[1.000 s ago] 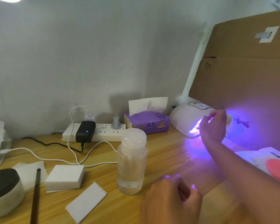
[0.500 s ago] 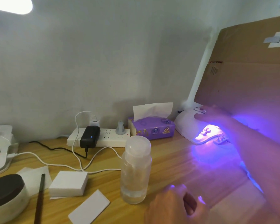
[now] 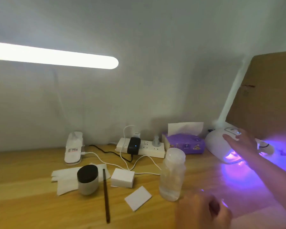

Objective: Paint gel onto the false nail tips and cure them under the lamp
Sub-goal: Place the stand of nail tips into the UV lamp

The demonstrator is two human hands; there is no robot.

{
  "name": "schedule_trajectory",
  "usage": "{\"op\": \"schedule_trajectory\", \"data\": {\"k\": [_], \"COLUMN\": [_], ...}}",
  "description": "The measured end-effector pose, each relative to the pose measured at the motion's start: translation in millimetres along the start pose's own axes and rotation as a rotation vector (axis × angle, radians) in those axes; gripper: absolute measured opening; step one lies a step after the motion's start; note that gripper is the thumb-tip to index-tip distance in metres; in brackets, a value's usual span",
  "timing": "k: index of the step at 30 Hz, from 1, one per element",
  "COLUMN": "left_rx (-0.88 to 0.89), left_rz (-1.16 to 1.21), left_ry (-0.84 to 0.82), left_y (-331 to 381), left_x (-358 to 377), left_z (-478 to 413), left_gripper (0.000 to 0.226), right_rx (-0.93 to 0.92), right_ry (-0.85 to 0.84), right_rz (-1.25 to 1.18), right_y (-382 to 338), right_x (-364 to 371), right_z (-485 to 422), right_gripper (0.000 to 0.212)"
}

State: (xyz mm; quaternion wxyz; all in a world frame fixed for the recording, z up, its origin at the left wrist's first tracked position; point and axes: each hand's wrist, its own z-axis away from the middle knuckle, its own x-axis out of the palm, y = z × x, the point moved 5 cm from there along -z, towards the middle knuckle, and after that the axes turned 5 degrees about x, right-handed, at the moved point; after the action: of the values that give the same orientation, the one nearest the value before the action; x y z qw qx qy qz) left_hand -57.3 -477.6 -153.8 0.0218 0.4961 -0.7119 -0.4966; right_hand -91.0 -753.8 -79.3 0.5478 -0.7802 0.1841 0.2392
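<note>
Right hand (image 3: 242,142) grip flat, empty, atop lamp (image 3: 215,145); left hand (image 3: 203,214) grip curled, contents unclear; bottle (image 3: 172,174) beside it.

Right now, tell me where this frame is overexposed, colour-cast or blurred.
Head view: the long white light bar is blown out; head view: violet glow from the white dome curing lamp tints the wooden table and right hand; head view: the left hand at the bottom edge is blurred.

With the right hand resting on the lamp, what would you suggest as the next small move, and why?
Probably lift the right hand off the curing lamp and let it run: violet light already spills from its opening onto the table, so it seems switched on.
</note>
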Motion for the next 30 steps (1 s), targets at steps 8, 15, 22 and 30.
{"op": "schedule_trajectory", "data": {"k": [8, 15, 22, 30], "left_rx": [-0.017, -0.485, -1.158, -1.239], "left_rz": [-0.071, -0.534, -0.876, -0.842], "left_ry": [0.173, 0.644, 0.677, 0.596], "left_y": [-12.3, -94.2, -143.2, -174.8], "left_x": [-102.9, -350.6, -526.3, -554.2], "left_z": [51.9, 157.4, 311.6, 290.2], "left_gripper": [0.030, 0.040, 0.090, 0.113], "right_rx": [-0.860, -0.967, -0.481, -0.345], "right_ry": [0.041, -0.619, -0.682, -0.592], "right_rz": [-0.317, 0.054, 0.226, 0.245], "right_y": [-59.9, -98.4, -126.2, -125.4], "right_x": [-60.0, 12.3, 99.7, 127.3], "right_z": [226.5, 364.4, 387.4, 385.2], "right_gripper": [0.016, 0.017, 0.035, 0.030]}}
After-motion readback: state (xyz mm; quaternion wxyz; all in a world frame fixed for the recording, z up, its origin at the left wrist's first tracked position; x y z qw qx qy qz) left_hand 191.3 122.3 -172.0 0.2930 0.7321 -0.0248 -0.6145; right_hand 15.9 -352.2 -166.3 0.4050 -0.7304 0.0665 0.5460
